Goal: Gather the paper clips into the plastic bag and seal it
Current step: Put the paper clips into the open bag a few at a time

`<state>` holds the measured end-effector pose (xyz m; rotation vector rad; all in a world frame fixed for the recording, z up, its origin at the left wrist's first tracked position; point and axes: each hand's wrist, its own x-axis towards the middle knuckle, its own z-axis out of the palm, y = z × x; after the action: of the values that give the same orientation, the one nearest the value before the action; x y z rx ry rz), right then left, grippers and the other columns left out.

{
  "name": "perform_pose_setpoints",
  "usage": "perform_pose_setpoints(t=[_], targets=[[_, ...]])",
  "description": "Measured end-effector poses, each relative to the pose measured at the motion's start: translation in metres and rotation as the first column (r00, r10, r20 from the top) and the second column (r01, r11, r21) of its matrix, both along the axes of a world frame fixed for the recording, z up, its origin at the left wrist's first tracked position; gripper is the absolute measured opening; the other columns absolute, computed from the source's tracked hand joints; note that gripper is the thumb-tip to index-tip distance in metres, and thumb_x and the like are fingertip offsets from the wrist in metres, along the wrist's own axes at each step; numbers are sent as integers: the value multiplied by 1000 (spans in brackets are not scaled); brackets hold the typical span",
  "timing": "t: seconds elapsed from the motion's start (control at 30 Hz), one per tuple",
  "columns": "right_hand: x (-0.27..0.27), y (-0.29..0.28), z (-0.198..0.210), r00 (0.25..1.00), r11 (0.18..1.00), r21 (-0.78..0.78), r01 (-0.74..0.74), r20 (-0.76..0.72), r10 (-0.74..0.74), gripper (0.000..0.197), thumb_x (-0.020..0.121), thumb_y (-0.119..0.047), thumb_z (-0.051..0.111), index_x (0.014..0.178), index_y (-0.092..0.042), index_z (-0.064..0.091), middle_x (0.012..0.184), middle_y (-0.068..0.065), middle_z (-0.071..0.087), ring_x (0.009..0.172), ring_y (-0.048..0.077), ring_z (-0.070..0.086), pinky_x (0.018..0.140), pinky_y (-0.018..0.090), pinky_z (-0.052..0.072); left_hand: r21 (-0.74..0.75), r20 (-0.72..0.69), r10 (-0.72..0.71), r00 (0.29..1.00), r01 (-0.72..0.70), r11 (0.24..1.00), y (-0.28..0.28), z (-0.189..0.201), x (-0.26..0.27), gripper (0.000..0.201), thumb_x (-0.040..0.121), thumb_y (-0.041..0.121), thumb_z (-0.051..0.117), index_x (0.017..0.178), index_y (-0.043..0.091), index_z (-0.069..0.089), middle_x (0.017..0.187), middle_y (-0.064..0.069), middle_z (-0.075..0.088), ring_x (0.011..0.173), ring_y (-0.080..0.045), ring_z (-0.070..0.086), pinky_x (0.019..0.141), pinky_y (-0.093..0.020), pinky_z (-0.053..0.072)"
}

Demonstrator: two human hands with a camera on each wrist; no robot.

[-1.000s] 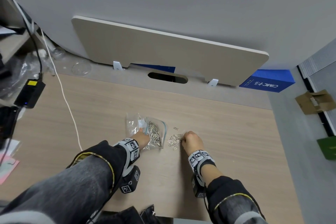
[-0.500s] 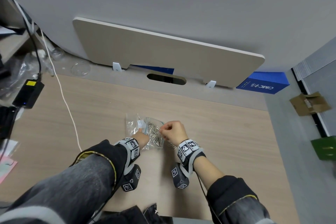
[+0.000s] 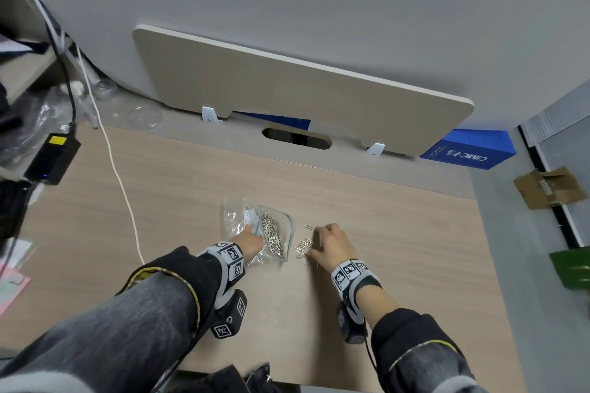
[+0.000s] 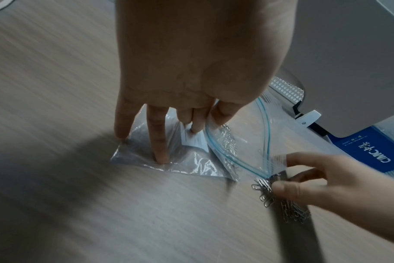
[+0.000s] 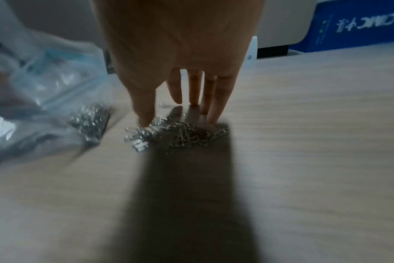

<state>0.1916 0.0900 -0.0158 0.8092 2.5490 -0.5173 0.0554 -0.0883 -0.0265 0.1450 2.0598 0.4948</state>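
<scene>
A clear zip bag (image 3: 277, 234) with a blue seal strip (image 4: 225, 153) lies on the wooden desk and holds a heap of silver paper clips (image 3: 271, 233). My left hand (image 3: 252, 241) pinches the bag's lip (image 4: 214, 113), keeping the mouth agape, while its other fingers (image 4: 160, 151) press on a crumpled clear wrapper (image 4: 191, 165). Loose paper clips (image 3: 303, 249) lie in a pile (image 5: 180, 133) right of the bag; one clip (image 3: 309, 226) lies apart. My right hand (image 3: 332, 246) stands over the pile, its straight fingers (image 5: 214, 106) and thumb touching it.
A white cable (image 3: 118, 175) runs down the desk's left side beside a black power brick (image 3: 52, 153). A beige panel (image 3: 287, 89) stands at the back, with a blue box (image 3: 466, 153) behind its right end. The desk's right edge (image 3: 491, 265) is close.
My right hand went left to the bag's mouth half a second ago and has now come back right onto the loose pile. The left hand has stayed on the bag.
</scene>
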Motion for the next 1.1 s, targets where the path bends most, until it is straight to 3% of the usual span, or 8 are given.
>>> perform_pose_setpoints(t=[0.1, 0.27, 0.33, 0.43, 0.6, 0.73, 1.0, 1.1], targets=[[0, -3, -6, 994, 994, 28, -106, 18, 105, 79, 70, -58, 71, 133, -19, 43, 131, 2, 38, 121, 25, 39, 90, 40, 48, 5, -14, -8, 1000, 8, 1000, 0, -2, -1, 60, 96, 23, 34, 152, 6, 17, 157, -11, 27, 107, -26, 63, 76, -26, 42], [-6, -7, -11, 990, 987, 77, -144, 4, 144, 111, 63, -57, 78, 147, -16, 19, 134, 5, 35, 122, 27, 40, 89, 41, 49, 8, -6, -5, 1000, 5, 1000, 0, -5, -1, 61, 95, 22, 36, 151, 7, 19, 147, -18, 41, 97, -26, 63, 71, -25, 43], [-10, -5, -11, 980, 977, 78, -197, 21, 196, 101, 66, -52, 79, 144, -15, 26, 132, 6, 35, 120, 28, 40, 86, 40, 49, 14, -4, 2, 1000, -2, 1000, 0, -5, -1, 62, 95, 20, 36, 152, 8, 17, 147, -17, 42, 88, -24, 59, 73, -25, 43], [-13, -3, -10, 963, 961, 69, -267, -3, 268, 66, 75, -43, 74, 128, -14, 48, 126, 5, 40, 116, 27, 42, 82, 38, 48, 24, -9, -19, 1000, 19, 1000, 1, -1, 0, 62, 95, 18, 35, 153, 9, 13, 152, -13, 34, 96, -24, 58, 78, -27, 40], [-8, -7, -15, 945, 944, 98, -316, -63, 322, 37, 86, -33, 63, 117, -15, 61, 120, 4, 49, 112, 26, 47, 80, 36, 48, 29, -20, -13, 1000, 13, 999, 0, 0, 2, 68, 94, 19, 36, 154, 15, 4, 147, -14, 43, 97, -26, 61, 82, -28, 43], [-8, -9, -16, 945, 946, 113, -303, -96, 314, 27, 89, -29, 58, 111, -13, 65, 116, 5, 54, 109, 26, 50, 77, 35, 47, 21, -18, -22, 1000, 22, 1000, -1, 1, 2, 68, 94, 20, 35, 154, 15, 2, 145, -15, 45, 112, -29, 60, 92, -29, 44], [-9, -13, -20, 945, 940, 168, -297, -91, 315, 16, 88, -12, 53, 95, -4, 65, 101, 12, 59, 98, 33, 58, 70, 39, 48, 20, -16, -19, 1000, 20, 1000, -1, -5, 0, 69, 94, 23, 35, 154, 15, 2, 139, -18, 50, 81, -20, 59, 67, -26, 43], [-10, -11, -16, 958, 954, 146, -261, -85, 275, 21, 90, -13, 49, 101, -3, 64, 108, 12, 59, 103, 33, 56, 76, 38, 47, 10, -16, -26, 1000, 26, 1000, 0, -3, 1, 66, 95, 22, 35, 153, 12, 5, 141, -17, 49, 86, -21, 58, 76, -26, 43]])
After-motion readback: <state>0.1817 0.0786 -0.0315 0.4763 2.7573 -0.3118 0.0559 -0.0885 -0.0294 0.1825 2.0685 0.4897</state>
